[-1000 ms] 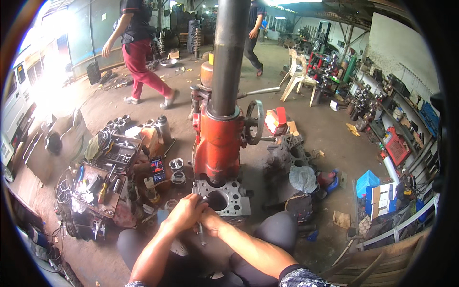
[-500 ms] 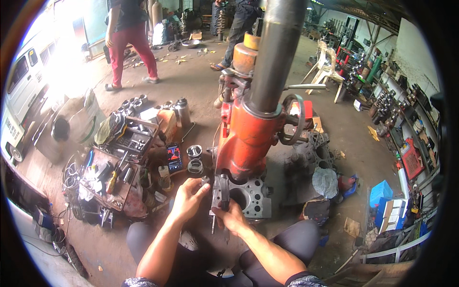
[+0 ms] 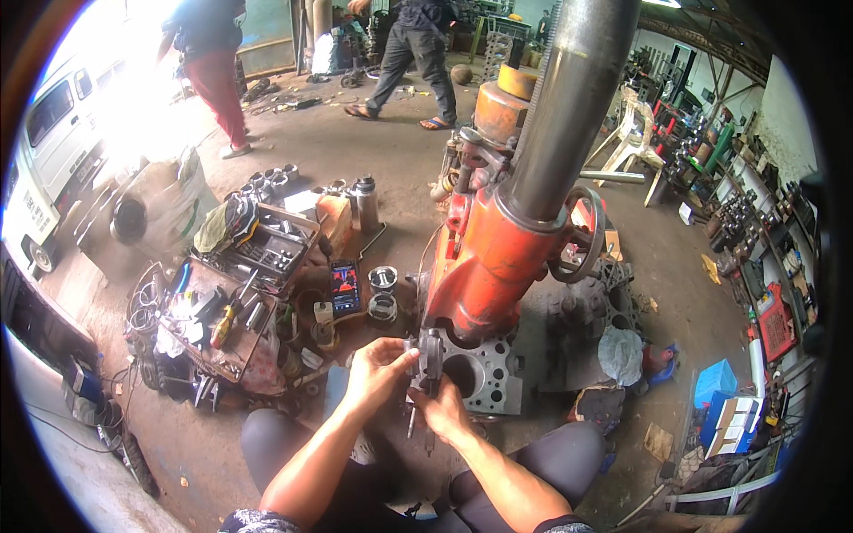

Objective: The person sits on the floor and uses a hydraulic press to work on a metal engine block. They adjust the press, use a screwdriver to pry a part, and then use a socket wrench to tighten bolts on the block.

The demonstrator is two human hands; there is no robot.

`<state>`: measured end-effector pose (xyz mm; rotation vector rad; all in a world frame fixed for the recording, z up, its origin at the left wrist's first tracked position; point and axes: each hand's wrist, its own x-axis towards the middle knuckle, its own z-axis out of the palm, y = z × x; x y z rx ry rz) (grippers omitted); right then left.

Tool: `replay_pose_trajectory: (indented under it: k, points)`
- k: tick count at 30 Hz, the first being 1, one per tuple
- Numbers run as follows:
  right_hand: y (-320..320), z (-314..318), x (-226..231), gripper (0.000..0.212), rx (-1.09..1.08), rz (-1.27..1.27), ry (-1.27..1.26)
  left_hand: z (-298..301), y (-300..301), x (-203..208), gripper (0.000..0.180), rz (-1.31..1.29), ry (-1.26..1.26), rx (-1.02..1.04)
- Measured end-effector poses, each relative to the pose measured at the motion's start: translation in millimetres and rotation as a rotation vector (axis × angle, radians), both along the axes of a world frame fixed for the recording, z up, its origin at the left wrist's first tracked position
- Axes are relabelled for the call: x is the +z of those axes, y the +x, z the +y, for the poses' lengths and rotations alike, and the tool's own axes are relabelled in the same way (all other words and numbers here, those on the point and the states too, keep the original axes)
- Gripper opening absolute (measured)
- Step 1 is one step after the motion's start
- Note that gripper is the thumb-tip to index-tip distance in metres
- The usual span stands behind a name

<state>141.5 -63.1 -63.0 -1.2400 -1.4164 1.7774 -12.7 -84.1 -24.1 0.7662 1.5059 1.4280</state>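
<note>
My right hand (image 3: pixel 444 410) is closed around the lower part of a dark metal tool (image 3: pixel 431 354) with a curved frame, possibly a micrometer. A thin rod points down beside it. Between thumb and fingertips, my left hand (image 3: pixel 378 369) pinches a small grey metal cylinder (image 3: pixel 410 343) right at the tool's left side; whether they touch is hard to tell. Both hands are above my lap, at the near left edge of a grey engine block (image 3: pixel 502 384) with round bores. Over the block stands a red machine (image 3: pixel 484 266) with a thick steel column (image 3: pixel 577 115).
Left of the block lie two pistons (image 3: pixel 383 293), a lit phone (image 3: pixel 345 286), a toolbox (image 3: pixel 275 249) and a tool tray (image 3: pixel 222 342) holding a yellow screwdriver (image 3: pixel 222 330). A handwheel (image 3: pixel 582 240) sticks out rightward. Two people (image 3: pixel 418 53) (image 3: pixel 209 80) are further back.
My left hand has brought the small cylinder up to the dark tool's side. The view has shifted left, so the machine appears further right. Both people in the back have changed position.
</note>
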Motion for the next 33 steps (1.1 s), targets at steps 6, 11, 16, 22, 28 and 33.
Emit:
replay_pose_trajectory:
  k: [6, 11, 16, 22, 28, 33]
  points:
    - [2, 3, -11, 0.028, -0.038, 0.013, 0.056, -1, 9, 3, 0.036, 0.151, -0.037, -0.009]
    - [8, 8, -25, 0.048, 0.014, -0.055, 0.226, 2, 15, -7, 0.039, 0.232, -0.035, 0.003]
    - [8, 8, -27, 0.037, 0.009, -0.083, 0.179, 3, 21, -12, 0.034, 0.227, -0.049, -0.05]
    - [10, 6, -24, 0.039, 0.018, -0.172, 0.136, 5, 25, -9, 0.035, 0.224, -0.073, -0.053]
    - [5, 6, -30, 0.037, 0.024, -0.135, 0.294, 6, 23, -11, 0.034, 0.249, -0.081, -0.038]
    - [6, 4, -25, 0.039, 0.051, -0.247, 0.229, 5, 22, -12, 0.033, 0.273, -0.075, -0.023]
